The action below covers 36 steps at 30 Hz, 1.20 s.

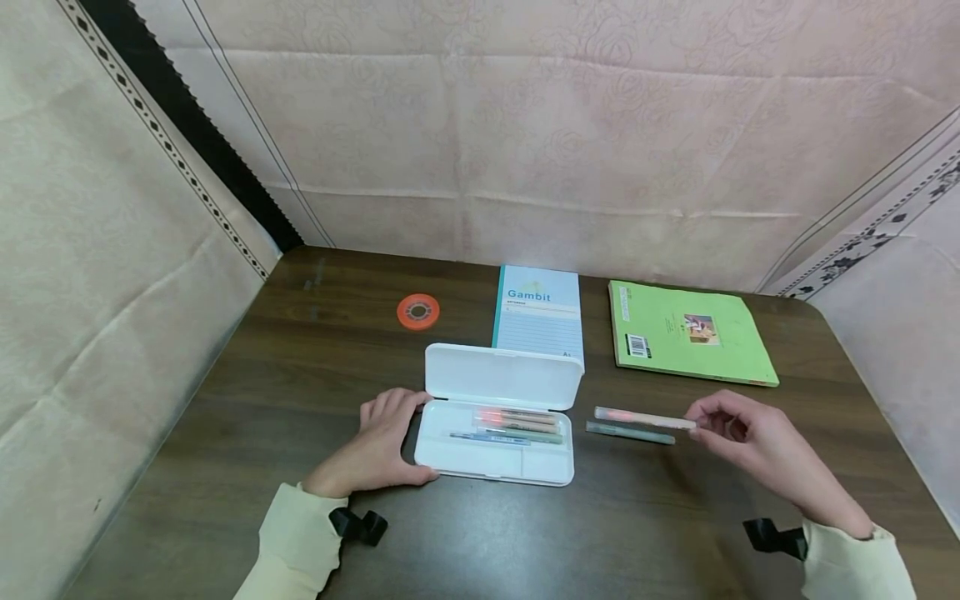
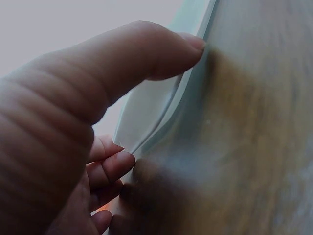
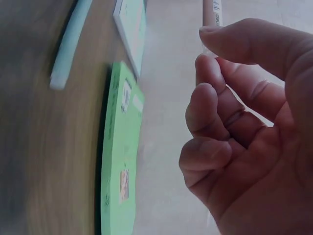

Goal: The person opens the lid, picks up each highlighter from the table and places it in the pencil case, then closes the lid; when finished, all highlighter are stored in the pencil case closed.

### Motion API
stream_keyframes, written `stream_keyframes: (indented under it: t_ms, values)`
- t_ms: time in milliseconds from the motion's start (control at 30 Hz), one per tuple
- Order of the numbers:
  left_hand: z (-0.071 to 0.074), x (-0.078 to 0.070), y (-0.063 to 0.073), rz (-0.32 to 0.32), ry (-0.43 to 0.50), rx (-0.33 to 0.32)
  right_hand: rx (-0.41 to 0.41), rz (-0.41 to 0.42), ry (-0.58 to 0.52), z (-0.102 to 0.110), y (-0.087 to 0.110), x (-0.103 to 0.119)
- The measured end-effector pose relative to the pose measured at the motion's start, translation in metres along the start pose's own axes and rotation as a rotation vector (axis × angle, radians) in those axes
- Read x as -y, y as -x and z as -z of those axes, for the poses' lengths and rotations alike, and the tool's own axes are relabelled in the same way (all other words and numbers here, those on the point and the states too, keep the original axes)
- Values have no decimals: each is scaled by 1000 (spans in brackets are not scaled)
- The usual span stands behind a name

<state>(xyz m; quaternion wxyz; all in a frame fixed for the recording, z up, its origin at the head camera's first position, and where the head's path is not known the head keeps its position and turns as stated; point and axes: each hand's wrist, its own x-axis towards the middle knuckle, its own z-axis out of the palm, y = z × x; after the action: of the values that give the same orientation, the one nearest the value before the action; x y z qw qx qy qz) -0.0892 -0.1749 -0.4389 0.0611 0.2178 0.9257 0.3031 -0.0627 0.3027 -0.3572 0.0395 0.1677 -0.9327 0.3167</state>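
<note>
A white pencil case [image 1: 453, 457] lies with its lid [image 1: 502, 377] raised at the back. Several pens [image 1: 517, 423], some pink-ended, one green and one blue, lie inside it. My left hand [image 1: 384, 446] grips the case's left end, its thumb [image 2: 171, 51] on the near edge and fingertips [image 2: 120, 164] at the far corner. Between thumb and fingers, my right hand [image 1: 761, 437] pinches the end of a slim pale pen [image 1: 637, 418] with a pink tip, pointing left towards the case. Just below that pen in the head view is a blue-green pen [image 1: 630, 433] on the table.
Behind the lid lies a pale blue Gambit notebook [image 1: 538, 308], partly covered by it. A green book [image 1: 675, 329] is at the back right. An orange-red tape roll [image 1: 417, 312] sits left of the notebook on the brown wooden table [image 1: 337, 333]. Patterned cloth hangs around the table.
</note>
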Motion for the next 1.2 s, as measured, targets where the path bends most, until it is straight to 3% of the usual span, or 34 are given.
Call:
stream_keyframes:
  t_ms: [433, 800, 1200]
  values:
    - [0, -1, 0, 5, -2, 10, 23, 77, 5, -37, -19, 26]
    - [1, -1, 1, 3, 2, 12, 107, -7, -36, -62, -35, 43]
    - [1, -1, 0, 0, -7, 12, 135, -44, -47, -91, -44, 53]
